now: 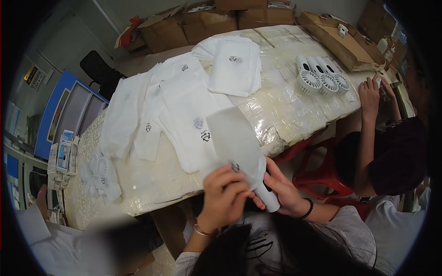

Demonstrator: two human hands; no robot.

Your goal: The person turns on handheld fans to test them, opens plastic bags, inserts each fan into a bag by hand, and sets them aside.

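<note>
A white handheld fan (pixel 268 198) with a dark panel on its handle is in my right hand (pixel 286 192), whose fingers wrap round the handle. The fan's upper end is inside a frosted plastic bag (pixel 232 131), so its head is hidden. My left hand (pixel 223 195) is at the bag's near edge, with curled fingers closed on it; they are slightly blurred. Just beyond, a spread of flat white plastic bags (pixel 184 115) with dark printed marks covers part of the table (pixel 285 119).
Three white fans (pixel 320 83) lie together at the right. A co-worker's hands (pixel 370 92) hold something small and white beside an open cardboard box (pixel 340 41). Printed fan boxes (pixel 64 154) stand at the left, and a red stool (pixel 317 172) is right of me.
</note>
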